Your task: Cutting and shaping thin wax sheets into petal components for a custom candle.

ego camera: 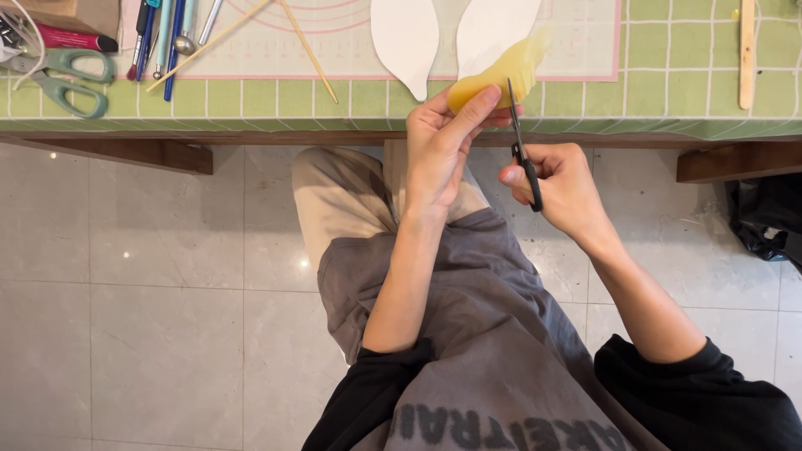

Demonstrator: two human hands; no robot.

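Observation:
My left hand [441,146] pinches a thin, translucent yellow sheet [501,73] cut to a leaf-like shape, holding it just in front of the table edge. My right hand [558,179] grips small black scissors [520,142], blades pointing up and touching the sheet's lower right edge. Two white leaf-shaped paper cutouts [407,38] lie on the pink-lined mat [334,38] right behind the yellow sheet.
A green checked tablecloth [668,92] covers the table. At the left lie green-handled scissors [71,79], several pens and modelling tools [163,38] and two thin wooden sticks [305,46]. A flat wooden stick [747,50] lies at the right. A black bag [769,217] sits on the tiled floor.

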